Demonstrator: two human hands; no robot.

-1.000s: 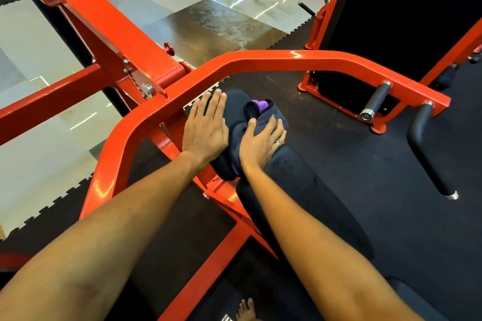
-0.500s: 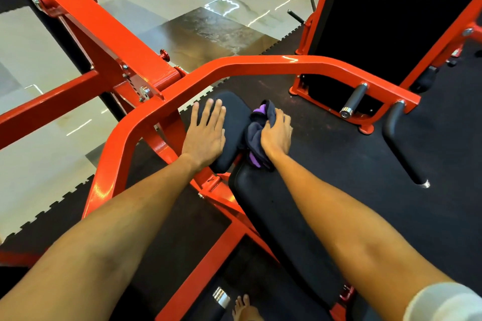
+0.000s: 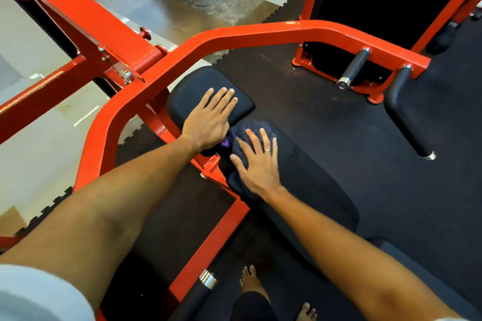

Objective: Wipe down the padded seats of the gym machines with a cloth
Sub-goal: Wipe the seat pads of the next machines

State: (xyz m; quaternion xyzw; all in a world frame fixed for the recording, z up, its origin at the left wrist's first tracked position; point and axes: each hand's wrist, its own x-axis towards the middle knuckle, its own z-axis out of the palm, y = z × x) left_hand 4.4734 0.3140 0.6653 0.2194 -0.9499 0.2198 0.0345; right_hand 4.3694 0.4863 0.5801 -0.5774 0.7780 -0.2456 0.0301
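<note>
A dark navy cloth (image 3: 238,180) with a purple patch lies on the upper end of the long black padded bench (image 3: 313,185). My right hand (image 3: 257,161) presses flat on the cloth, fingers spread, a ring on one finger. My left hand (image 3: 208,118) rests flat on the smaller black head pad (image 3: 190,91) just beyond, fingers together and pointing away. Both pads belong to a red-framed gym machine (image 3: 114,117).
A curved red bar (image 3: 287,31) arches over the head pad. Black handles (image 3: 407,114) and a chrome-tipped peg (image 3: 352,68) stick out at right. Black rubber matting (image 3: 391,203) covers the floor, glossy tiles (image 3: 39,151) lie at left. My bare feet (image 3: 250,279) show below.
My right hand has slid the cloth down from the gap by the head pad onto the top of the long bench and flattened over it. My left hand stays on the head pad.
</note>
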